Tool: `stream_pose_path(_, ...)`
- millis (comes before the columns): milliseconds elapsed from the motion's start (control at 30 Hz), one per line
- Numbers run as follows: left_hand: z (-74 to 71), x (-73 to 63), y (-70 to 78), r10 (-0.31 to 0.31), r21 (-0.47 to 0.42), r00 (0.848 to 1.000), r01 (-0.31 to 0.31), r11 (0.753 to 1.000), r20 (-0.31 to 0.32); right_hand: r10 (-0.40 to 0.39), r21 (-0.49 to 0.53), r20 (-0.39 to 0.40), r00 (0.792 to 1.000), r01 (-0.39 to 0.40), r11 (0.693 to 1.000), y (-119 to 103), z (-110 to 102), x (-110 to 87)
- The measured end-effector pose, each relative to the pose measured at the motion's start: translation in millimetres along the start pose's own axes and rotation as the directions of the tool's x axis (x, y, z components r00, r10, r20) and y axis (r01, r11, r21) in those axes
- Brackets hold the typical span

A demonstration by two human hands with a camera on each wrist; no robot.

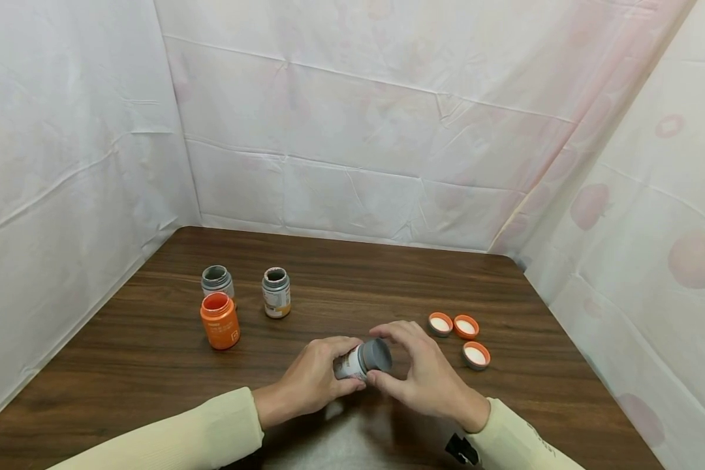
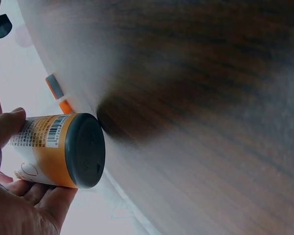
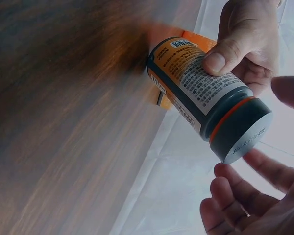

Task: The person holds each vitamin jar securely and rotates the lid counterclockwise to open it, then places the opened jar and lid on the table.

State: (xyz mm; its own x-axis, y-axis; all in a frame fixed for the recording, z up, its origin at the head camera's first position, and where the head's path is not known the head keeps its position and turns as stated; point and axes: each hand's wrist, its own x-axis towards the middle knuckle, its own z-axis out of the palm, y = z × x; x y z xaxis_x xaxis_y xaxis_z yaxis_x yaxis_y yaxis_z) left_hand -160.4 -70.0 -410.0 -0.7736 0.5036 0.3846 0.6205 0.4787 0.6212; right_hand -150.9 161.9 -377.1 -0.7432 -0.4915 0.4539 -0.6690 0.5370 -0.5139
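Note:
My left hand [image 1: 314, 375] grips a small grey supplement bottle [image 1: 349, 364] with a white and orange label, tilted above the table. Its thumb [image 3: 223, 61] lies along the printed label in the right wrist view. A grey cap [image 3: 245, 134] sits on the bottle's neck, with an orange ring showing under it. Around this cap my right hand [image 1: 425, 378] is spread; its fingertips are right at the cap's edge, while the thumb stands apart from it in the right wrist view. The bottle's dark base [image 2: 88, 152] faces the left wrist camera.
Toward the left of the wooden table [image 1: 352, 277] stand an orange bottle [image 1: 220, 329] and two grey bottles [image 1: 277, 300], all uncapped. Three caps [image 1: 476, 356] with orange rims and white insides lie upturned at the right. White sheets [image 1: 352, 130] hang around the table.

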Motion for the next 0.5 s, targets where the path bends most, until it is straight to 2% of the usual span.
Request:
stream_pose_path(167,0.0,0.4,0.8,-0.009,-0.008,1.000,0.009,1.000,0.005,0.103,-0.034,-0.022,0.994,-0.104,0.994,-0.1,0.1,0.8)
stream_pose_path(333,0.2,0.2,1.5,-0.021,-0.006,1.000,0.021,1.000,0.007,0.240,-0.046,-0.021,0.970,-0.241,0.969,-1.5,0.6,1.9)
stream_pose_path(500,0.2,0.2,2.0,-0.027,-0.007,1.000,0.027,1.000,0.010,0.301,-0.051,-0.017,0.953,-0.302,0.952,-2.2,0.2,3.1)
